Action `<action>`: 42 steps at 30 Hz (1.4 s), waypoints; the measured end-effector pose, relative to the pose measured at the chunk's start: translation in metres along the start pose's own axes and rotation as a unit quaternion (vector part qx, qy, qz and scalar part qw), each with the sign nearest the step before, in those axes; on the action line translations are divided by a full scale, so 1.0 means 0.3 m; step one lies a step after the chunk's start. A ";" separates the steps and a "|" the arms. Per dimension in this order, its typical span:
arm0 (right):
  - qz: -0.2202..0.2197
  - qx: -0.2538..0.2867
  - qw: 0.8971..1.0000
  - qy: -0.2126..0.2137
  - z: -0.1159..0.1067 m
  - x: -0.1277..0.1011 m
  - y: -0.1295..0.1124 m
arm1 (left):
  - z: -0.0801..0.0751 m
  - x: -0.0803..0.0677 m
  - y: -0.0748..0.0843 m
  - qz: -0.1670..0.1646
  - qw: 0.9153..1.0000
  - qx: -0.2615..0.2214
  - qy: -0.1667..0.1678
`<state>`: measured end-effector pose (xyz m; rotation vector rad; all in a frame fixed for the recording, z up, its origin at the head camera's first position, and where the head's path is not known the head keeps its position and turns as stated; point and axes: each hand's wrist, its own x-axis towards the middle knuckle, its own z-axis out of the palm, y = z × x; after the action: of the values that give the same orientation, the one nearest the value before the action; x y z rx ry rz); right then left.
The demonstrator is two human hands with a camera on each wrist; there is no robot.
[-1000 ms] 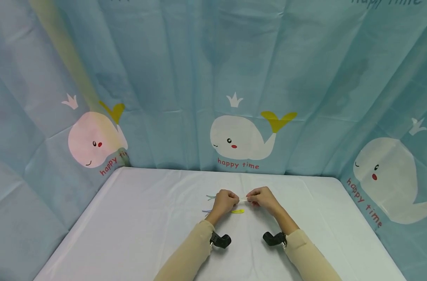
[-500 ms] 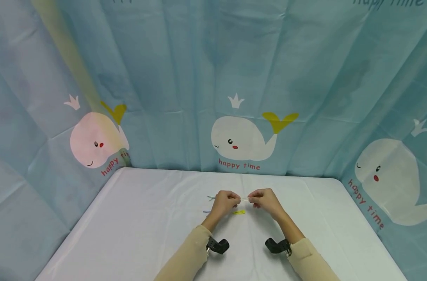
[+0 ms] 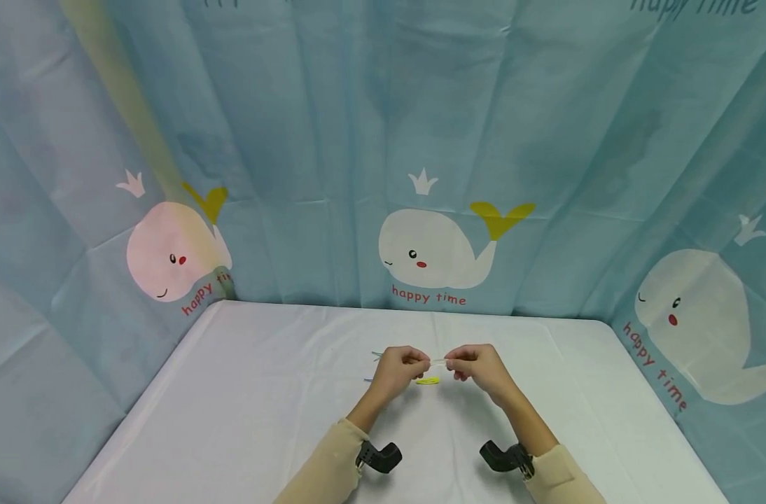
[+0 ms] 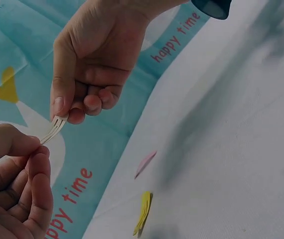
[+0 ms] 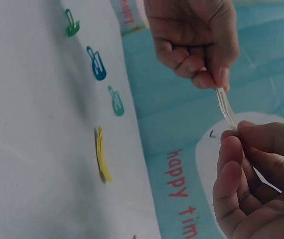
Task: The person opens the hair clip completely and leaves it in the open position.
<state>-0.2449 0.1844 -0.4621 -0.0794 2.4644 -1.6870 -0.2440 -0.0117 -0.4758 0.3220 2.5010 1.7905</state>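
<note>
Here, left hand (image 3: 395,367) and right hand (image 3: 477,364) each pinching an end of a pale translucent hair clip (image 3: 437,362), above the white-clothed worktop (image 3: 232,420), a yellow snap clip (image 3: 428,380) lying just below.

Head view high, looking forward and down over the table (image 3: 244,392); wrist views close, sideways, sharing the pale clip (image 4: 54,128).

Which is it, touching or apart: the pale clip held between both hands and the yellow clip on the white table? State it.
Apart. The head view shows the pale clip held above the yellow clip, with table between them.
</note>
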 end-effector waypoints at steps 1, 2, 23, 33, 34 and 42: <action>-0.002 0.002 1.000 -0.003 0.001 -0.006 -0.004 | -0.003 -0.006 0.004 0.003 1.000 -0.003 -0.001; -0.005 0.005 1.000 -0.005 0.001 -0.012 -0.008 | -0.006 -0.012 0.009 0.004 1.000 -0.006 -0.002; -0.061 0.045 0.995 -0.062 0.001 -0.080 -0.065 | -0.048 -0.083 0.050 0.016 0.999 -0.037 -0.026; -0.055 0.052 0.994 -0.072 0.006 -0.084 -0.045 | -0.041 -0.096 0.049 0.000 0.999 -0.034 -0.026; -0.055 0.052 0.995 -0.072 0.006 -0.084 -0.043 | -0.041 -0.097 0.049 -0.001 0.999 -0.035 -0.026; -0.068 0.044 0.994 -0.075 0.008 -0.091 -0.039 | -0.040 -0.102 0.049 0.000 0.998 -0.055 -0.033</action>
<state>-0.2181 0.1814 -0.4496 -0.3580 2.3192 -1.7681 -0.2140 -0.0243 -0.4605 0.3677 2.3466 1.8768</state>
